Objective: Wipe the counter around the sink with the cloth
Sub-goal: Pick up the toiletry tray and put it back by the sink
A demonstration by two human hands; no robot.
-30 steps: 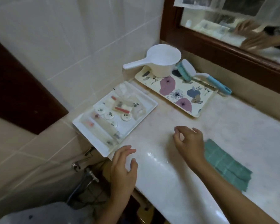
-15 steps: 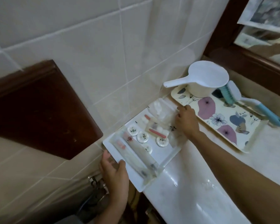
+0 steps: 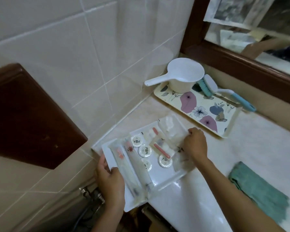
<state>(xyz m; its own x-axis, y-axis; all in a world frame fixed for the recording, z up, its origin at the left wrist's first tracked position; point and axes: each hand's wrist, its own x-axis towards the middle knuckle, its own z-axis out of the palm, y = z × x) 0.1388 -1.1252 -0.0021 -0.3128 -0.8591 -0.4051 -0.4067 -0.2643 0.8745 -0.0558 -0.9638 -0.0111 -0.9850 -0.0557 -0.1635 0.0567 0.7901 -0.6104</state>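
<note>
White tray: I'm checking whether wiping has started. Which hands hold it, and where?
Both: the left hand grips the white tray at its near-left corner, the right hand its right edge. The cloth lies untouched.

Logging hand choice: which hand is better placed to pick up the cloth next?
Likely the right hand: the cloth lies on its side; the left hand grips the far end of the white tray.

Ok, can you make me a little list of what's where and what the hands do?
left hand: grips white tray at near-left edge
right hand: grips its right edge
in white tray: wrapped toiletries, round soaps
green cloth: lies on counter, untouched
floral tray: holds white dipper and scrub brush
</note>
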